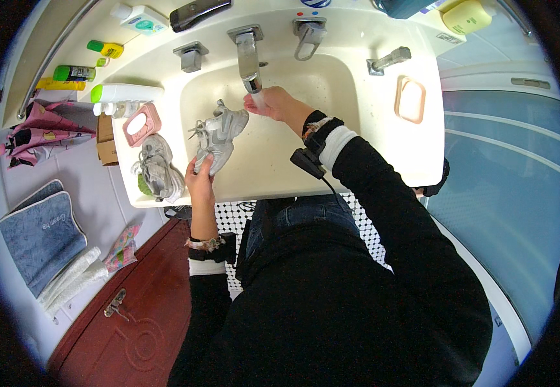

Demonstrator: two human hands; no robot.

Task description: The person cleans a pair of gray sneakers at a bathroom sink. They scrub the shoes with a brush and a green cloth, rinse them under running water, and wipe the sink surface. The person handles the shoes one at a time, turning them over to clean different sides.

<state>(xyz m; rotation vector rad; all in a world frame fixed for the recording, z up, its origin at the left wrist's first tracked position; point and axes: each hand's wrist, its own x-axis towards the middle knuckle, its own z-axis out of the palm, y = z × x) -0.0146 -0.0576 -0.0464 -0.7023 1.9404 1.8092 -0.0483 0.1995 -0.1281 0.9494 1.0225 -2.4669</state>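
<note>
My left hand [201, 183] grips the toe end of a grey-and-white laced sneaker [218, 136], holding it over the left part of the sink basin [280, 169]. Under the spout of the chrome faucet [248, 58] is my right hand [272, 103], cupped with water running onto it and no object seen in it. The held shoe's heel is just left of my right fingertips. A second grey sneaker [158, 169] lies on the sink's left ledge, partly over a green item [144, 185] that is mostly hidden.
Left of the basin are a pink soap dish [142, 125] and a white bottle with a green cap [127, 93]. Chrome handles [191, 57] [309, 38] flank the spout. A peach soap dish [410, 100] rests on the right ledge, near a chrome fitting [389, 61].
</note>
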